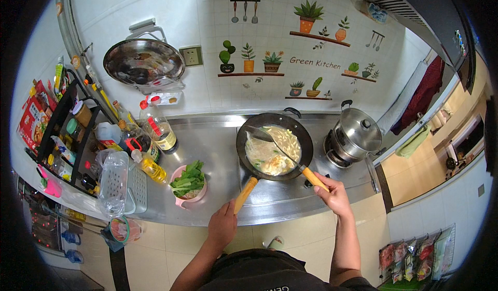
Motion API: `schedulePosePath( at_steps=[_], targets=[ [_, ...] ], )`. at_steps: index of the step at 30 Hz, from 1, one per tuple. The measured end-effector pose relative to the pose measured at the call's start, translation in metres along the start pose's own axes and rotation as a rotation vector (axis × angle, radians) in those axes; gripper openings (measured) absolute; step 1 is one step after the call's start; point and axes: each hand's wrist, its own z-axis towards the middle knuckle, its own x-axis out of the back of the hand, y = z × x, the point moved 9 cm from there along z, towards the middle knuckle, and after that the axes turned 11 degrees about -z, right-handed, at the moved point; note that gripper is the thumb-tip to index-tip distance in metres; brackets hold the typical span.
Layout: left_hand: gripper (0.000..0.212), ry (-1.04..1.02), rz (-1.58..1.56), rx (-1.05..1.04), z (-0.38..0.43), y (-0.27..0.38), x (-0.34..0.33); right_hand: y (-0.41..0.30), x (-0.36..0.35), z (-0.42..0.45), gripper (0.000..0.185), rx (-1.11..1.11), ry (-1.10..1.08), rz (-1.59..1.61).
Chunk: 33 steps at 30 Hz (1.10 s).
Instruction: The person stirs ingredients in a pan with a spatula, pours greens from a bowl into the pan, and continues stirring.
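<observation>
My left hand (223, 221) grips the wooden handle (246, 195) of a dark wok (242, 151), which sits on the stove. In my right hand (335, 194) is the wooden handle of a metal spatula (288, 157); its blade reaches into the far left of the wok, partly in the liquid. The wok holds a cloudy soup (261, 151) with pale noodle-like strips, bits of green and a browned egg-like piece (274, 164). To the left of the wok, a pink bowl (182, 202) holds green leafy vegetables (190, 180).
A lidded steel pot (360, 129) stands on the right burner. Seasoning bottles (161, 133), a grey plastic basket (136, 189) and a black spice rack (64, 135) crowd the counter's left end. A large metal pan (144, 63) hangs on the wall. The range hood (420, 14) overhangs at upper right.
</observation>
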Motion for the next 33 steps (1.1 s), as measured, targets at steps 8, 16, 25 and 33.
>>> schedulePosePath(
  at_steps=[8,16,25,33],
  targets=[
    [0.052,-0.044,-0.011,0.046,0.001,-0.002,-0.002,0.001,0.007,-0.009,0.041,-0.012,0.019,-0.169],
    [0.051,-0.006,-0.006,0.017,-0.001,-0.004,-0.002,0.003,-0.002,-0.010,0.040,-0.049,-0.017,-0.096],
    [0.051,0.013,-0.017,-0.001,0.000,0.001,0.003,0.010,-0.030,0.012,0.039,-0.028,-0.123,-0.084],
    [0.051,0.017,-0.037,0.031,-0.001,-0.002,0.002,0.010,-0.016,0.013,0.039,-0.028,-0.108,-0.135]
  ],
)
